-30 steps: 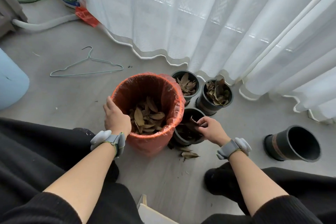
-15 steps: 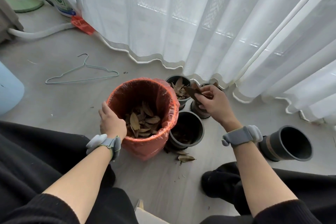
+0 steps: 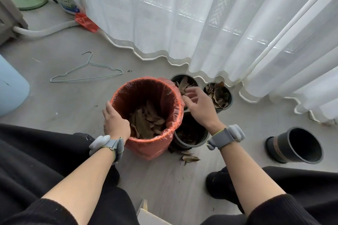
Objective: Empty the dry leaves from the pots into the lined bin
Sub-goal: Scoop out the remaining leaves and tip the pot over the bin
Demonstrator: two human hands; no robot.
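While the white sheer curtain (image 3: 201, 14) hangs far behind, the round bin lined with an orange plastic bag (image 3: 146, 144) stands on the floor, brown dry leaves (image 3: 146, 120) inside. Left hand (image 3: 115, 124) grips its near-left rim. Right hand (image 3: 199, 107), fingers loosely open, hovers over the dark round plastic pots (image 3: 222, 104) just right.

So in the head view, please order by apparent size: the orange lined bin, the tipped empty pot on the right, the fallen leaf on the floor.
1. Orange lined bin, largest.
2. Tipped empty pot, clearly smaller.
3. Fallen leaf, by far the smallest.
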